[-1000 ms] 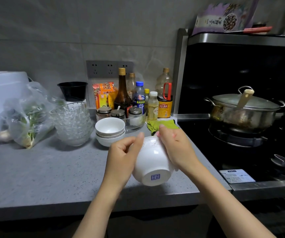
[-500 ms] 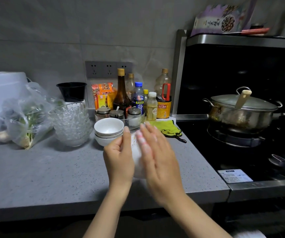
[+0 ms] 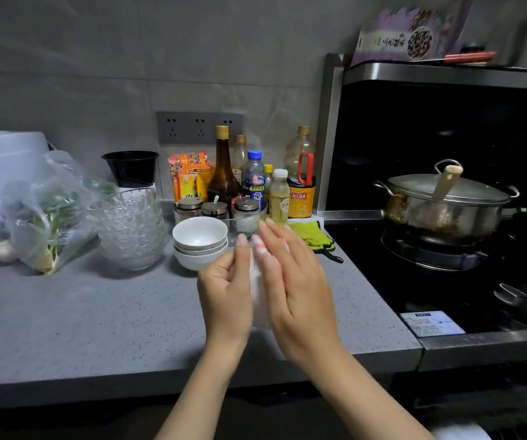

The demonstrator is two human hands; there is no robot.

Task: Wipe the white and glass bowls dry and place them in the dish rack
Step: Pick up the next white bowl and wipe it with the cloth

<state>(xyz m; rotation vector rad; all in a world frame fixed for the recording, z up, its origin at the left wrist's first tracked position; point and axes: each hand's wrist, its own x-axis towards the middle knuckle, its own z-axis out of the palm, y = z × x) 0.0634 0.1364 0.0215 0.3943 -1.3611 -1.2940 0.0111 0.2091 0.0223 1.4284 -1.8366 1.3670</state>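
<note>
The white bowl [image 3: 257, 293] is held up above the front of the table [image 3: 97, 319], sandwiched between the two hands so that only a blurred pale sliver of it shows. Whether a cloth is in there with it cannot be told. The left hand [image 3: 224, 290] grasps it with curled fingers and the thumb raised along its side. The right hand [image 3: 294, 290] lies flat against the other side, fingers straight, pressing rather than clasping. That looks like the weak spot: a glazed, possibly wet bowl pinned by one flat palm could slide out downward and strike the hard table edge or the floor. A wide wiping sweep could also knock the stack of white bowls [image 3: 200, 242] just behind. Those are smooth, round, glossy ceramic, nested three or so deep. Just beside them on the left stands the stack of glass bowls [image 3: 129, 230], clear with a faceted, ribbed pattern, likely slippery and apt to chip if lifted carelessly. No dish rack is in view, so each bowl will probably have to be carried out of frame. The table is grey, speckled and matt. A soft green cloth [image 3: 313, 238] lies crumpled near the hob, and a lidded steel pot [image 3: 446, 204] sits on the burner.
</note>
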